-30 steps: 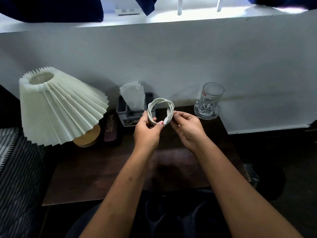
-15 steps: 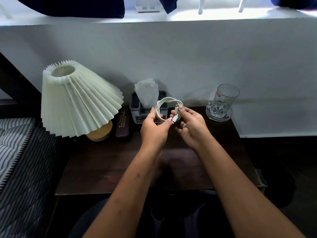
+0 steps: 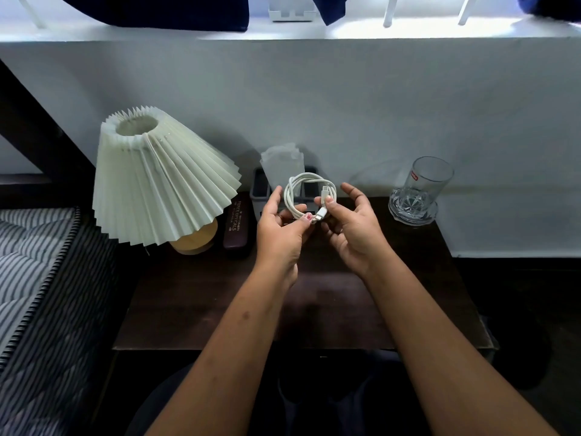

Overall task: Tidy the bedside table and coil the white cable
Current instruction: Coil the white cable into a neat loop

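Head view: my left hand [image 3: 279, 234] pinches the thin white coiled cable [image 3: 290, 188] at its base, right hand [image 3: 353, 228] pinches the plug end [image 3: 320, 213] — loop upright between them, just before the grey plastic tissue holder [image 3: 260, 187].

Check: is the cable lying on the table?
No, the left hand and right hand pinch the coiled cable in the air above the table.

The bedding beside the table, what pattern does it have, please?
The bedding shows grey-and-white stripes; head view shows it best.
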Demonstrator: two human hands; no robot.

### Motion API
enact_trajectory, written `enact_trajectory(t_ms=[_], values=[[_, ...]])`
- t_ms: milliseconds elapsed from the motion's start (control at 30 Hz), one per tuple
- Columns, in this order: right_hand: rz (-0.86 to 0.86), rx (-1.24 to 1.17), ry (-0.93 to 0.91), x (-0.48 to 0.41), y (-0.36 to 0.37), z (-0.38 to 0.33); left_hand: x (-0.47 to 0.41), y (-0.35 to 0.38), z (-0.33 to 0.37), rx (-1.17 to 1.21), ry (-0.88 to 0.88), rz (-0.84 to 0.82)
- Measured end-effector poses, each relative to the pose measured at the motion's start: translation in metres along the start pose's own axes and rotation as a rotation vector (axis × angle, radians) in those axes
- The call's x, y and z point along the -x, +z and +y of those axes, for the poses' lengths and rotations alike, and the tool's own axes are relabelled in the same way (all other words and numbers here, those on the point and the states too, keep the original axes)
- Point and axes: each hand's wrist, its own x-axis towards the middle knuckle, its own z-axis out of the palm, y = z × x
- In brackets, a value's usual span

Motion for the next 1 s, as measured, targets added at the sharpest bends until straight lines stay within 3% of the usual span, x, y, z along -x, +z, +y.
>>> enact_trajectory(t_ms=[167, 400, 833, 1000], values=[[-0.031, -0.173, -0.017, -0.001, -0.002, -0.003, 0.002, 0.005, 0.006, 0.231, -0.076, 0.004], [-0.021, -0.217, -0.023, -0.001, -0.001, -0.002, 0.003, 0.006, 0.007, 0.3, -0.089, -0.023], [-0.07, -0.11, 0.167, -0.002, -0.004, -0.001, 0.001, 0.011, -0.001, 0.243, -0.082, -0.041], [0.0, 0.046, 0.088, -0.005, -0.01, 0.003, -0.002, 0.008, -0.011, 0.061, -0.043, -0.001]])
